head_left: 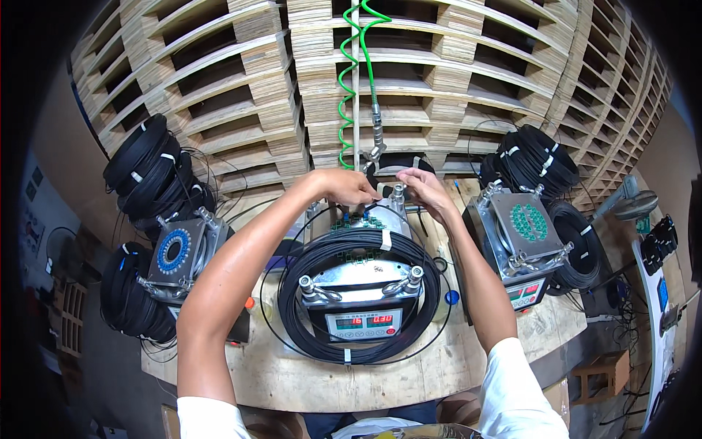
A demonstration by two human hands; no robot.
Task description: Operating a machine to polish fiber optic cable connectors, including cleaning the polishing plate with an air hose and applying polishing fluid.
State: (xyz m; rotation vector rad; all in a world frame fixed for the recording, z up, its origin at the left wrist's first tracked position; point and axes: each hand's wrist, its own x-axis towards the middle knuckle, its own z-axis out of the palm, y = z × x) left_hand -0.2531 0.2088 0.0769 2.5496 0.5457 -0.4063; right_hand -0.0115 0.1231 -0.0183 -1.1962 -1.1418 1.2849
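A machine with a red digital display [363,323] stands in the middle of the table, metal clamp posts at its corners. A coil of thin black cable [292,274], tied with white bands, hangs around it. Green connectors [358,256] sit on its metal top plate. My left hand [349,187] is over the machine's far side, fingers pinched near the plate's back edge. Beside the far clamp post [398,192], my right hand [426,190] has its fingers curled together. Thin black cable runs close to both fingertips; what each pinches is too small to make out.
Similar machines stand at left [174,252] with blue connectors and at right [521,223] with green ones. Black cable coils [146,164] are stacked behind the left one, more [537,161] behind the right. An air gun [376,135] hangs from a green coiled hose before wooden pallets [453,73].
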